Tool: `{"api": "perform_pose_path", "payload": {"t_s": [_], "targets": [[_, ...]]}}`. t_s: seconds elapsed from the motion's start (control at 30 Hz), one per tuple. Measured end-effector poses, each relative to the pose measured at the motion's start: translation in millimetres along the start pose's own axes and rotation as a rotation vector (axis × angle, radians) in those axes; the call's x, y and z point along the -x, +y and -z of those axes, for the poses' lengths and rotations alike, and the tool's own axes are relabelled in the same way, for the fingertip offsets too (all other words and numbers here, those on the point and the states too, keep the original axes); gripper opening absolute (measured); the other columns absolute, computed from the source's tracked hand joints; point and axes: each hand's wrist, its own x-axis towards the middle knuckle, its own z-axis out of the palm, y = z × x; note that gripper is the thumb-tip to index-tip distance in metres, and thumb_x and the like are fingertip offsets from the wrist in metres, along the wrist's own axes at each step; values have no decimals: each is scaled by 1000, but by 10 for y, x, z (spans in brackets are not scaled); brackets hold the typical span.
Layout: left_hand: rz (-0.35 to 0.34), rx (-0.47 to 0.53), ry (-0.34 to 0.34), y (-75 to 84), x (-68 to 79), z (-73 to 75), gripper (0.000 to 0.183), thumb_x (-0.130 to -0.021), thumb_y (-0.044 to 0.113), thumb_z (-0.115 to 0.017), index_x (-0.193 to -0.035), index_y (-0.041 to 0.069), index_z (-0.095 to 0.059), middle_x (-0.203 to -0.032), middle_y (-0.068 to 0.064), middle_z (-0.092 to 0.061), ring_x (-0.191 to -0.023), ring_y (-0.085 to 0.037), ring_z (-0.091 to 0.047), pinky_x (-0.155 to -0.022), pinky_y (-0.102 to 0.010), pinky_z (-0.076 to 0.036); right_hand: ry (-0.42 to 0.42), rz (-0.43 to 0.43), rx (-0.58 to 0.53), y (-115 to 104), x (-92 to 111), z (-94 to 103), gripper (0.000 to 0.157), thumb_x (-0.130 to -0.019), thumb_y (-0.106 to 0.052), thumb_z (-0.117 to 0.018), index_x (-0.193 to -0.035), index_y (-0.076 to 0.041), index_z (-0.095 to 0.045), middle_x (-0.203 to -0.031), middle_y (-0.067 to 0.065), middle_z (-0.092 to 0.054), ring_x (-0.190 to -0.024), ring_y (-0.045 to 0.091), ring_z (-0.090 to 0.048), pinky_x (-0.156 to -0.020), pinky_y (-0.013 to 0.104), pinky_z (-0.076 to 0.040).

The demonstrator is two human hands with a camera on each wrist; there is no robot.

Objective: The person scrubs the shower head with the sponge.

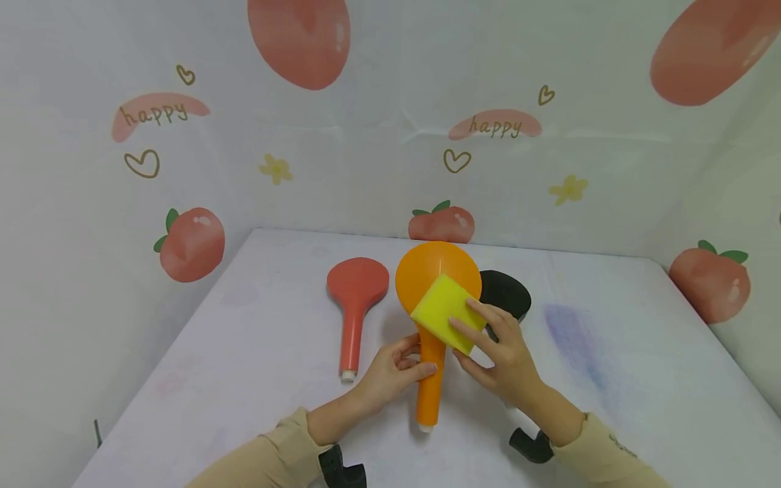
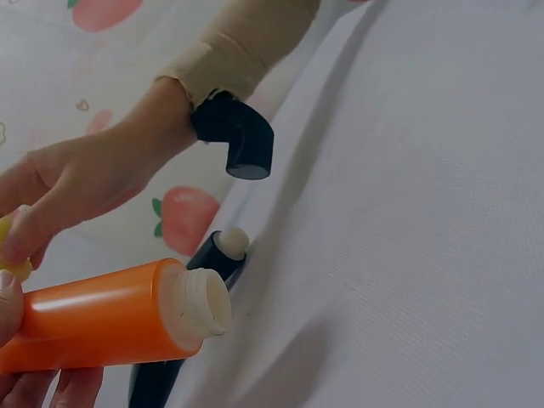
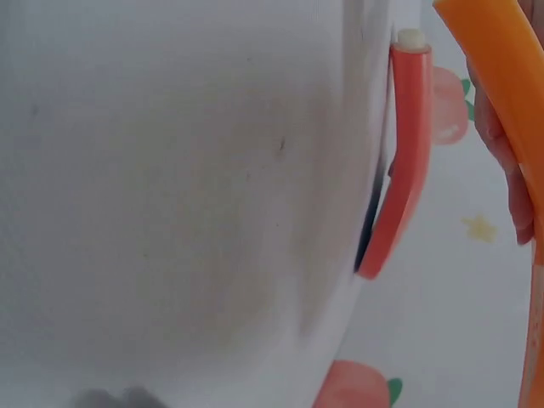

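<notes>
An orange shower head (image 1: 431, 390) with a round head stands tilted in the middle of the head view. My left hand (image 1: 390, 373) grips its handle, thumb across the front. My right hand (image 1: 509, 356) holds a yellow sponge (image 1: 441, 312) by its edge, over the spot where the round head meets the handle. The left wrist view shows the white threaded neck (image 2: 204, 302) at the handle's lower end. To the left a red shower head (image 1: 358, 281) lies on the table, and a black shower head (image 1: 506, 295) lies behind the right hand, partly covered by it.
The white table (image 1: 244, 379) carries a faint purple stain (image 1: 570, 335) on the right. Behind it hangs a pale backdrop (image 1: 366, 149) with printed fruit and the word happy. Black curved mounts (image 1: 531, 446) sit at both wrists.
</notes>
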Motion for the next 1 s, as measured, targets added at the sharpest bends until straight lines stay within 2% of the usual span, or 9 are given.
{"api": "perform_pose_path", "payload": {"t_s": [0.1,0.23,0.33,0.43,0.6,0.67,0.73,0.93,1.0], "targets": [[-4,8,3,2,3,-2,59,-88,17,-64,-139,-1,-40,-119,-24,-55,-83,-5,-62,-78,-17,-53,21,-49,13,59,-12,27,38,-93,-36,-54,-108,-3,-66,-121,29,-53,-103,41,-48,-107,26,-31],[-1,18,1,5,12,-3,58,-88,15,-65,-138,-2,-41,-119,-25,-54,-80,-2,-60,-76,-14,-51,59,-297,5,193,-22,97,48,-93,-41,-53,-115,1,-63,-129,30,-47,-109,43,-45,-97,19,-34],[0,11,-11,15,25,-4,58,-87,16,-65,-138,0,-42,-118,-24,-53,-79,-3,-59,-77,-13,-50,86,-431,-14,255,-30,122,43,-91,-33,-60,-119,0,-60,-133,28,-45,-114,41,-43,-91,14,-34],[-7,-11,-23,-9,25,-6,58,-87,18,-66,-138,3,-43,-118,-21,-53,-80,-4,-59,-78,-13,-50,88,-395,-14,236,-54,94,41,-90,-31,-60,-119,-2,-61,-132,27,-46,-112,42,-44,-88,23,-37],[-30,-43,-30,-37,21,-18,57,-87,19,-66,-138,5,-43,-117,-20,-55,-82,-4,-60,-80,-15,-50,47,-161,4,103,-127,22,41,-93,-37,-55,-112,-2,-65,-127,29,-51,-105,42,-46,-88,43,-36],[-31,-52,-27,-29,27,-23,57,-88,19,-65,-138,5,-43,-117,-19,-55,-82,-4,-60,-79,-15,-50,43,-120,4,91,-151,23,39,-93,-35,-55,-110,-2,-66,-125,29,-52,-104,42,-47,-88,46,-36],[-29,-57,-24,-27,28,-26,57,-87,18,-65,-139,6,-43,-117,-19,-55,-82,-3,-60,-79,-15,-50,56,-154,13,120,-162,42,41,-93,-37,-55,-110,-1,-65,-124,30,-52,-103,42,-47,-86,45,-36],[-43,-65,-30,-4,45,-38,58,-87,17,-65,-138,3,-43,-117,-21,-54,-84,-4,-58,-80,-14,-50,122,-447,19,282,-176,128,37,-88,-28,-64,-114,-1,-61,-131,25,-49,-110,43,-47,-92,36,-36],[-49,-63,-34,7,55,-46,58,-88,18,-65,-138,1,-42,-117,-23,-54,-85,-6,-58,-79,-14,-50,124,-456,14,296,-180,130,37,-88,-27,-65,-115,-2,-61,-131,25,-49,-110,44,-47,-91,36,-36]]}}
